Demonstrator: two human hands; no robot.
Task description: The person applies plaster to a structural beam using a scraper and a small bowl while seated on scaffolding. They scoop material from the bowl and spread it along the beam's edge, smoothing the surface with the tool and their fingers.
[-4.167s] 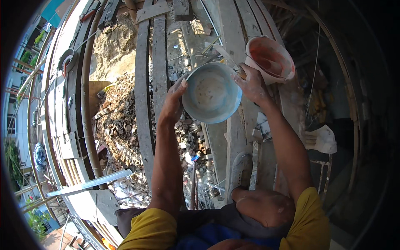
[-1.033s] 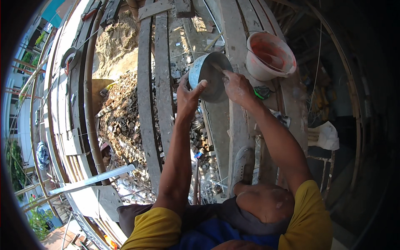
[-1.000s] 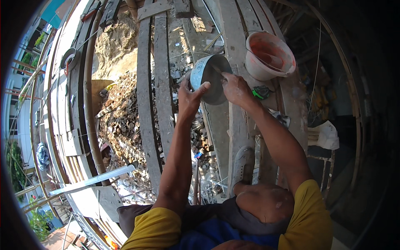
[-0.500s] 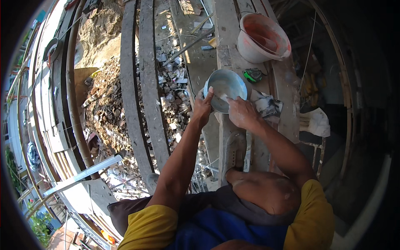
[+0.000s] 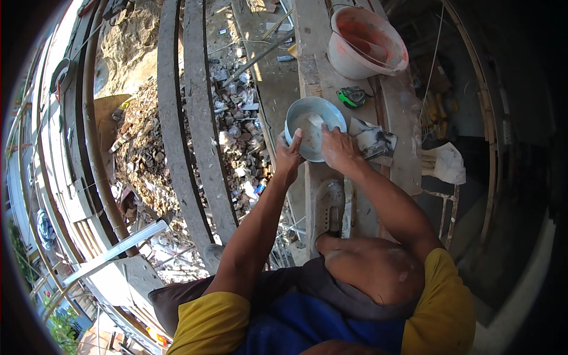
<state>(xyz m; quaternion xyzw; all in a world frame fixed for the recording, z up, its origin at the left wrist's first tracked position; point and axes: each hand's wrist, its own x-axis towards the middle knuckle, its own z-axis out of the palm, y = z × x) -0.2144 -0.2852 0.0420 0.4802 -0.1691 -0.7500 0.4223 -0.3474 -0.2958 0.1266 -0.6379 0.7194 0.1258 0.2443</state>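
Observation:
A round blue-grey metal bowl (image 5: 306,106) is tilted toward me above the plank, with greyish residue smeared inside. My left hand (image 5: 289,155) grips its near left rim, the thumb over the edge and the fingers behind the wall. My right hand (image 5: 340,148) is closed at the bowl's right side, its fingers reaching inside. From those fingers a small pale scraper-like blade (image 5: 316,119) sticks out against the bowl's inner surface; its handle is hidden in the hand. Beside the right hand lies a flat, black-smudged sheet (image 5: 376,142) on the planks.
A white bucket (image 5: 355,68) stained red inside stands on the planks (image 5: 402,118), with a green-and-black tape measure (image 5: 352,96) nearer me. Gaps between the long boards (image 5: 198,106) at left show rubble (image 5: 236,136) below. A white bag (image 5: 448,163) hangs at right.
The blade and right fingers have shifted within the bowl, with the blade now pointing more upward. The whole view has moved slightly; the left hand keeps its hold on the rim.

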